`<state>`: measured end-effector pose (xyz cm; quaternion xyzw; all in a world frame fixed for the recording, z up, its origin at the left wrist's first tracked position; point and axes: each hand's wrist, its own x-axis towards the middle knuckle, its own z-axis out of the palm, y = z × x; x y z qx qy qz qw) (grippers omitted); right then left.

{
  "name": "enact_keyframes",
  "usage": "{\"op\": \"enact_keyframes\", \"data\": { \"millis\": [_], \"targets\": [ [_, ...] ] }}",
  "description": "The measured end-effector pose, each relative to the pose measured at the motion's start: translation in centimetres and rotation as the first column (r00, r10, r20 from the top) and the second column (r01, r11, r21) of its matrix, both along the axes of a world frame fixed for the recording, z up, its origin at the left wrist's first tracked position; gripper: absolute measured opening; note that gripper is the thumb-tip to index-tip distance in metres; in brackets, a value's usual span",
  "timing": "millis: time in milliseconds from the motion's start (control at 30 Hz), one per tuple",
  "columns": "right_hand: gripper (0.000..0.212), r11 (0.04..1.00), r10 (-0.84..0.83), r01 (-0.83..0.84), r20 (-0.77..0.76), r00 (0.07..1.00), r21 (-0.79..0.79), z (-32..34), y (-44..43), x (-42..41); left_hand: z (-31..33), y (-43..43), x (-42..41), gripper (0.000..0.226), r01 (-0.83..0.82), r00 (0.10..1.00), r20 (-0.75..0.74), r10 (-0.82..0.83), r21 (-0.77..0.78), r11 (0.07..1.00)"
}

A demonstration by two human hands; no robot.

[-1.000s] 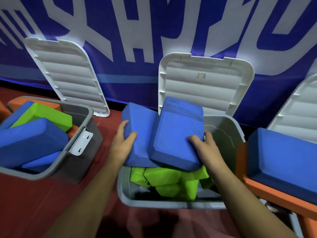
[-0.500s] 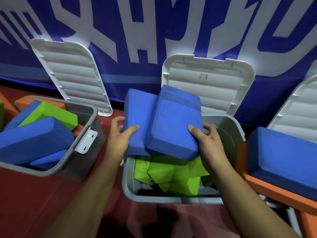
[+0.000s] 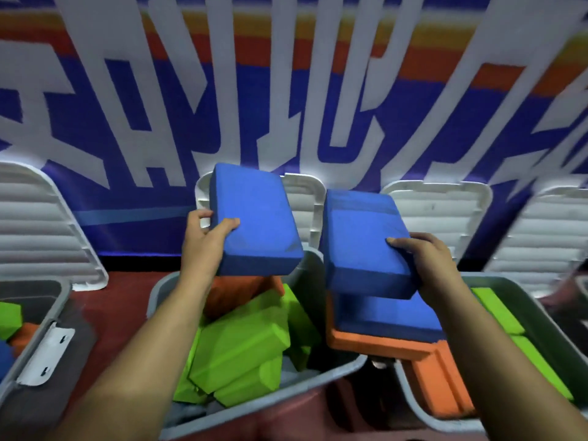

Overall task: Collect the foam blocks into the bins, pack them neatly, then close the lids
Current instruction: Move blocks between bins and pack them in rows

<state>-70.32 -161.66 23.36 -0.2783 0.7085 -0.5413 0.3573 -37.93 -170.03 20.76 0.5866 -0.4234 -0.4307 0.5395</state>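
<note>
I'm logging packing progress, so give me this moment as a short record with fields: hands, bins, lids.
left hand: holds a blue block above the middle bin
right hand: holds a second blue block above the right bin
middle bin contents: green blocks, one orange
right bin contents: blue, orange, green blocks
lids: all visible ones open

This is looking like an indoor play or activity hall rather than a home; a large banner (image 3: 286,100) with huge white letters on blue, with orange and yellow stripes, is covering the back wall; a red floor (image 3: 124,300) is running along its foot; grey bins (image 3: 165,288) with white lids (image 3: 47,224) are standing in a row, holding bright foam blocks (image 3: 238,348).
</note>
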Motion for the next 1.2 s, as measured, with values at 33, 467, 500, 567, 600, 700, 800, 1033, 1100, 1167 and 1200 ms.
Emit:
{"op": "enact_keyframes", "data": {
  "millis": [33,467,500,567,600,700,800,1033,1100,1167,1200],
  "targets": [
    [0.038,0.999,-0.014,0.015,-0.017,1.0,0.039,-0.7,0.6,-1.0,0.4,-0.1,-0.8,0.038,-0.006,1.0,0.007,0.007,-0.023,1.0],
    [0.044,0.985,-0.169,0.168,-0.06,0.984,-0.027,-4.8,2.6,-4.5,2.2,2.2,-15.5,0.051,0.453,0.863,-0.27,-0.427,0.041,0.891],
    [0.049,0.982,-0.157,0.162,0.057,0.986,-0.093,-3.8,2.5,-4.8,1.6,2.5,-16.7,0.057,0.475,0.854,-0.272,-0.443,0.066,0.877],
    [0.047,0.982,-0.083,0.113,0.193,0.978,-0.149,-2.1,2.1,-5.3,0.6,2.7,-18.5,0.06,0.494,0.865,-0.167,-0.474,0.113,0.862],
    [0.042,0.989,-0.038,0.059,0.15,0.988,-0.136,-1.9,1.9,-5.5,-0.1,2.8,-19.3,0.054,0.497,0.868,-0.076,-0.491,0.133,0.857],
    [0.041,0.997,0.033,-0.041,-0.117,0.993,-0.066,-2.2,1.7,-5.5,-1.4,2.7,-20.4,0.038,0.502,0.853,0.068,-0.518,0.164,0.849],
    [0.046,0.996,0.078,-0.059,-0.391,0.917,0.062,-1.7,1.6,-5.1,-1.8,2.1,-19.8,0.049,0.535,0.826,0.091,-0.557,0.187,0.824],
    [0.041,0.96,0.178,-0.279,-0.748,0.639,-0.01,2.8,-1.4,3.5,-2.0,0.8,-12.1,0.023,0.528,0.849,-0.079,-0.522,0.17,0.832],
    [0.041,0.921,0.255,-0.389,-0.776,0.576,0.015,1.8,-2.4,7.2,-3.0,0.5,-8.4,0.018,0.453,0.891,-0.051,-0.451,0.154,0.878],
    [0.041,0.869,0.346,-0.491,-0.772,0.532,0.051,-0.4,-2.9,11.0,-4.4,0.9,-4.2,0.017,0.375,0.922,0.028,-0.385,0.17,0.911],
    [0.041,0.839,0.409,-0.535,-0.762,0.502,0.098,-1.8,-3.1,12.7,-5.5,1.2,-2.1,0.016,0.345,0.928,0.074,-0.364,0.196,0.918]
  ]
}}
